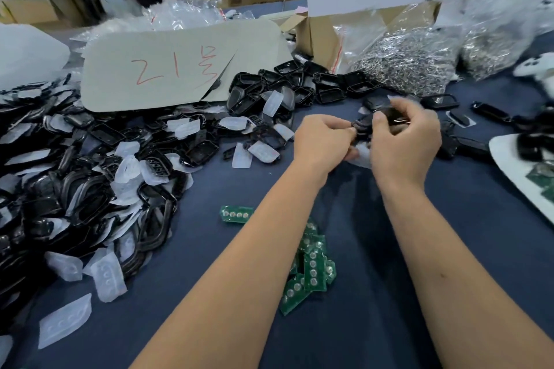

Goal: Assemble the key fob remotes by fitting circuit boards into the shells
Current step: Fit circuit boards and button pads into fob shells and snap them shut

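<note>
Both hands, left hand (322, 141) and right hand (404, 141), pinch one black shell (386, 117) together above the worktop (359, 323), probably to steady it for fitting; circuit boards (311, 272) lie at six o'clock.

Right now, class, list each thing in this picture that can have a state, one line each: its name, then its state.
left hand: gripping the black shell
right hand: gripping the same shell
black shell: held above the table, between both hands
loose circuit board: flat on the cloth, apart from the pile
circuit board pile: heaped, overlapping
shell heap: loose, unassembled
cardboard box: flaps open
</note>
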The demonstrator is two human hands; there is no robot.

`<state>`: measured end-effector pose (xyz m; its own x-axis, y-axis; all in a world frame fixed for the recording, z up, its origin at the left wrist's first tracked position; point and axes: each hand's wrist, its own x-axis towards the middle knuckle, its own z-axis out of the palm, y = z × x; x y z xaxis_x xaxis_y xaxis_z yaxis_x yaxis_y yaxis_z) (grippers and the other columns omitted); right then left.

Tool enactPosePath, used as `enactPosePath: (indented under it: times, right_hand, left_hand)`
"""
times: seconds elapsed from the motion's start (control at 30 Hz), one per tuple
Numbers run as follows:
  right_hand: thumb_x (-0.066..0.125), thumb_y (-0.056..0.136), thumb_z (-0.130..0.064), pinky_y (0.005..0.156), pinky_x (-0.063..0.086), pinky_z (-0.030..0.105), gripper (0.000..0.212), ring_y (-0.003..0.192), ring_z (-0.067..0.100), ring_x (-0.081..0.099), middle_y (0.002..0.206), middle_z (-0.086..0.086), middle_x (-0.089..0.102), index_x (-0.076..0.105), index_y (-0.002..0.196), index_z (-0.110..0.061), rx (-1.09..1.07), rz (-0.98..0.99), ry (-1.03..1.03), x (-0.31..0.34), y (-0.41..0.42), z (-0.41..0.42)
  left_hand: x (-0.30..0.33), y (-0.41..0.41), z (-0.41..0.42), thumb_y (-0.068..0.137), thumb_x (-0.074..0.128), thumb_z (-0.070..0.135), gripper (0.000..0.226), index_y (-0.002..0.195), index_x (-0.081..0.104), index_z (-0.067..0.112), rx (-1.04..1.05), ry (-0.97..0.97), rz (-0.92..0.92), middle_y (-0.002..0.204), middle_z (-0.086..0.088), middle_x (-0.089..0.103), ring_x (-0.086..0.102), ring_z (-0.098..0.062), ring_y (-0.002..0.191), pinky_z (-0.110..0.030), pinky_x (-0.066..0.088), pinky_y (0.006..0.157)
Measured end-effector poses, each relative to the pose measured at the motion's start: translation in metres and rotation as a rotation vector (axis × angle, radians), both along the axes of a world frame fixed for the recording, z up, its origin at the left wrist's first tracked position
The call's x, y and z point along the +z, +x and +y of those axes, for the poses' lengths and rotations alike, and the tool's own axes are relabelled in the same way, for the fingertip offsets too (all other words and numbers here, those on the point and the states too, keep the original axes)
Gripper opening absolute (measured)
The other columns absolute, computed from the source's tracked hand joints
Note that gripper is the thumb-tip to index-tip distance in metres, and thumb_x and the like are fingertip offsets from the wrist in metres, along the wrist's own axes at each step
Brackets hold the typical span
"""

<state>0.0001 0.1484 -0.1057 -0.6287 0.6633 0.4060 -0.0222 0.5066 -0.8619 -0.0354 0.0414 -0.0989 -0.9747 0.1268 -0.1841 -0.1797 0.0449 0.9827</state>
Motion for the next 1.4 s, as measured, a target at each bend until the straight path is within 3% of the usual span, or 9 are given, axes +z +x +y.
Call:
enactPosePath:
  times: [0.1,0.23,0.4,0.57,0.8,0.93,1.07,1.27,1.4]
  right_hand:
    - [0.065,0.096,-0.008,0.084,0.037,0.000,0.033,0.072,-0.001,0.061,0.130,0.009,0.050,0.067,0.129,-0.009,-0.005,0.030,0.005,0.002,0.002,-0.002]
    - [0.062,0.093,-0.001,0.081,0.043,0.009,0.024,0.067,0.006,0.058,0.125,0.011,0.054,0.070,0.114,-0.008,-0.008,0.081,0.087,0.005,0.000,-0.008]
    - [0.058,0.090,-0.006,0.089,0.047,0.035,0.024,0.108,0.031,0.057,0.107,0.008,0.071,0.076,0.104,-0.014,0.212,-0.217,0.598,0.018,-0.047,-0.019]
    - [0.066,0.089,-0.010,0.103,0.050,0.047,0.044,0.130,0.037,0.047,0.133,0.016,0.058,0.061,0.133,-0.012,0.388,-0.704,0.913,0.028,-0.103,-0.029]
    - [0.063,0.087,0.003,0.091,0.055,0.045,0.034,0.113,0.044,0.065,0.122,0.023,0.066,0.072,0.117,-0.010,0.375,-0.667,0.879,0.031,-0.111,-0.028]
    - [0.068,0.087,0.001,0.097,0.056,0.043,0.029,0.101,0.029,0.068,0.114,0.017,0.073,0.073,0.114,-0.008,0.511,-0.477,0.413,0.045,-0.101,-0.030]
    - [0.072,0.086,0.013,0.070,0.060,0.039,0.029,0.074,0.028,0.064,0.090,0.030,0.071,0.065,0.112,0.003,0.949,-0.341,-0.100,0.059,-0.061,-0.061]
    - [0.078,0.087,-0.005,0.070,0.063,0.039,0.013,0.069,0.020,0.073,0.078,0.010,0.075,0.069,0.094,-0.010,1.049,-0.342,0.201,0.049,-0.028,-0.099]
    - [0.091,0.077,-0.035,0.062,0.053,0.024,0.026,0.065,0.005,0.064,0.075,-0.009,0.071,0.074,0.091,-0.021,1.295,-0.658,0.614,0.037,-0.004,-0.124]
  left_hand:
    - [0.001,0.000,0.005,0.092,0.068,-0.002,0.015,0.086,0.074,0.010,-0.036,-0.065,0.028,0.094,-0.016,0.075,0.070,-0.023,0.058,-0.030,0.060,0.064]
    - [-0.002,-0.001,-0.007,0.089,0.068,-0.003,0.013,0.086,0.075,0.008,-0.043,-0.131,0.074,0.088,-0.017,0.075,0.070,-0.024,0.057,-0.035,0.063,0.067]
    - [-0.006,-0.011,-0.027,0.077,0.064,0.000,0.020,0.076,0.076,0.016,0.031,-0.311,0.144,0.066,-0.006,0.075,0.077,-0.026,0.073,-0.045,0.064,0.078]
    - [-0.009,-0.016,-0.032,0.068,0.061,-0.004,0.025,0.072,0.079,0.013,0.091,-0.274,0.127,0.068,-0.005,0.076,0.077,-0.030,0.075,-0.046,0.065,0.075]
    - [0.002,-0.018,-0.043,0.082,0.059,-0.004,0.024,0.073,0.075,0.012,0.149,-0.126,0.102,0.072,-0.010,0.076,0.076,-0.029,0.063,-0.046,0.065,0.075]
    - [0.022,-0.015,-0.066,0.098,0.065,0.012,0.021,0.077,0.072,0.012,0.198,-0.004,0.155,0.078,-0.011,0.068,0.072,-0.023,0.061,-0.035,0.064,0.062]
    - [0.034,0.000,-0.103,0.101,0.066,0.035,0.024,0.101,0.075,0.013,0.067,0.059,0.099,0.093,-0.016,0.073,0.076,-0.030,0.078,-0.037,0.065,0.069]
    - [0.012,0.023,-0.165,0.106,0.053,0.005,0.021,0.091,0.067,0.004,0.282,-0.003,0.057,0.092,-0.021,0.072,0.075,-0.022,0.062,-0.024,0.059,0.055]
    - [-0.003,0.032,-0.185,0.099,0.058,0.000,0.021,0.100,0.067,0.019,0.394,-0.164,0.157,0.076,-0.005,0.068,0.065,-0.012,0.047,-0.024,0.054,0.046]
